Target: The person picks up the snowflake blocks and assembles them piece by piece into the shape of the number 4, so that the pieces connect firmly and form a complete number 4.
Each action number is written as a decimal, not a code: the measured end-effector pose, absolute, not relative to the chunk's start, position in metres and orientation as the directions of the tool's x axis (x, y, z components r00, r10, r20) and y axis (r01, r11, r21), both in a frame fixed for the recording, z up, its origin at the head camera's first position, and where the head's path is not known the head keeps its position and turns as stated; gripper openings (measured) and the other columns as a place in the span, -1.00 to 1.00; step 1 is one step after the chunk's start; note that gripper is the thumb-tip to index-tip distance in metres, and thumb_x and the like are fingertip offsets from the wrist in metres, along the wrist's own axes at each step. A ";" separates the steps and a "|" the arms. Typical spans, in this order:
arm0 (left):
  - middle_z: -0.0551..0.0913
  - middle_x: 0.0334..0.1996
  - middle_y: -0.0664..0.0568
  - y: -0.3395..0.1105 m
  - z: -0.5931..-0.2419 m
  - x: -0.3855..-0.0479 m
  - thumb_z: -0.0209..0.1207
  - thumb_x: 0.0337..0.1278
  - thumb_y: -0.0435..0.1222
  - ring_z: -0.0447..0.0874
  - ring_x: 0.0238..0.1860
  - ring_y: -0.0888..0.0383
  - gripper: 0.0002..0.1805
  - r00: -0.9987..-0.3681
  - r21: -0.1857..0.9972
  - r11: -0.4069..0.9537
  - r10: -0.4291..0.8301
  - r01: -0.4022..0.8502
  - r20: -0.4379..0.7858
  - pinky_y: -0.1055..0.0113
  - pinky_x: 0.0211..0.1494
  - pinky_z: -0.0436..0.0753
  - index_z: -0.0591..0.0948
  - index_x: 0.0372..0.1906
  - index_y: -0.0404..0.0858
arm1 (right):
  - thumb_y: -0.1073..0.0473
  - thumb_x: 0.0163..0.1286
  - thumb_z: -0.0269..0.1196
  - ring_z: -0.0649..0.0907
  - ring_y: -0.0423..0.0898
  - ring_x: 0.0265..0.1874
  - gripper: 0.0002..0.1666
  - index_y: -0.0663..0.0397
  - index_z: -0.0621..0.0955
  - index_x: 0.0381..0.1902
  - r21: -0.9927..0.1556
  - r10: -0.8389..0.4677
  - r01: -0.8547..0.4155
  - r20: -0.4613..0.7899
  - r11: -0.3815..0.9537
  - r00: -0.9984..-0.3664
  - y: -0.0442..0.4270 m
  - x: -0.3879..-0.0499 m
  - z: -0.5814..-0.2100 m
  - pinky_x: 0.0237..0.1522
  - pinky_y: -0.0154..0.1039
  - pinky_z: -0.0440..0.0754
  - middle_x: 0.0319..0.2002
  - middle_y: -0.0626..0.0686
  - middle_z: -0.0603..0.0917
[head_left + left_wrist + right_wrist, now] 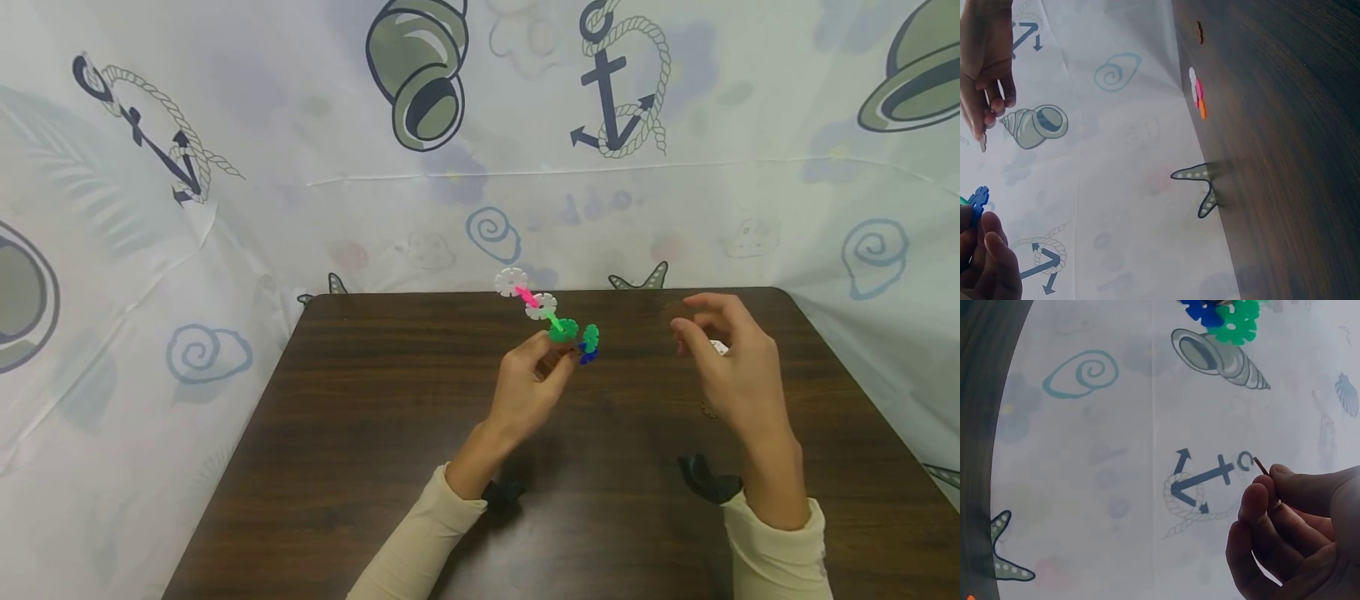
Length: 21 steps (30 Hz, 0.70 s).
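My left hand (528, 383) pinches a chain of notched plastic discs above the table. In the head view the chain runs from white discs (512, 282) through a pink disc (527, 297) and a light green one to green discs (592, 337) and a blue disc (588, 354). The left wrist view shows the blue disc (980, 199) close to the left fingertips. Off to the right, my right hand (738, 362) is raised, apart from the chain. Between its thumb and forefinger it pinches a thin brown disc (1261, 465), seen edge-on in the right wrist view.
On the dark wooden table (360, 400), a brown disc (708, 409) lies below the right hand. A white disc (718, 347) is partly hidden behind that hand; pink and orange discs (1203, 110) lie against it. A printed cloth (375, 225) hangs behind the table.
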<state>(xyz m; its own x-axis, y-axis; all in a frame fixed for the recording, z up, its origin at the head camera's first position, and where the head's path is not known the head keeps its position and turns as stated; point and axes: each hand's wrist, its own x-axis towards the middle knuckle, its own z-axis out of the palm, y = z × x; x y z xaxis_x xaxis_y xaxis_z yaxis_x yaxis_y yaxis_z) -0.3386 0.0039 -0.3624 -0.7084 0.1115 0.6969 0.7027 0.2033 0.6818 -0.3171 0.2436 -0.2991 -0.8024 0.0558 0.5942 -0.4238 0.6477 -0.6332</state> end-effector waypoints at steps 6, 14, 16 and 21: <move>0.72 -0.41 -0.08 0.005 -0.362 -0.339 0.31 0.26 -0.43 0.60 -0.52 0.24 -0.95 -0.716 0.682 0.236 0.110 0.692 0.689 0.50 -0.43 0.64 0.73 -0.22 -0.31 | 0.21 0.48 0.31 0.59 -0.45 -0.42 -0.66 0.11 0.61 0.17 -0.625 0.058 -0.459 0.628 0.631 -0.776 0.237 -0.312 -0.296 -0.07 -0.59 0.42 -0.43 -0.05 0.70; 0.72 -0.41 -0.08 0.006 -0.360 -0.339 0.30 0.24 -0.45 0.63 -0.50 0.19 -0.93 -0.722 0.681 0.258 0.119 0.685 0.682 0.51 -0.42 0.64 0.73 -0.21 -0.33 | 0.30 0.43 0.34 0.59 -0.45 -0.41 -0.65 0.09 0.63 0.15 -0.607 0.014 -0.520 0.658 0.601 -0.753 0.227 -0.307 -0.293 -0.29 -0.60 0.44 -0.41 -0.04 0.73; 0.73 -0.40 -0.08 0.006 -0.360 -0.339 0.30 0.24 -0.45 0.64 -0.49 0.18 -0.92 -0.722 0.681 0.257 0.126 0.686 0.680 0.51 -0.41 0.65 0.73 -0.20 -0.33 | 0.31 0.43 0.34 0.61 -0.43 -0.40 -0.64 0.09 0.64 0.16 -0.599 0.000 -0.530 0.662 0.600 -0.749 0.224 -0.306 -0.294 -0.28 -0.62 0.46 -0.39 0.04 0.74; 0.75 -0.38 -0.08 0.007 -0.360 -0.340 0.30 0.25 -0.44 0.66 -0.48 0.17 -0.91 -0.722 0.680 0.255 0.140 0.687 0.677 0.50 -0.41 0.66 0.73 -0.18 -0.32 | 0.34 0.42 0.33 0.64 -0.44 -0.36 -0.64 0.10 0.64 0.15 -0.582 -0.031 -0.565 0.680 0.585 -0.733 0.220 -0.306 -0.295 -0.13 -0.66 0.49 -0.37 0.10 0.78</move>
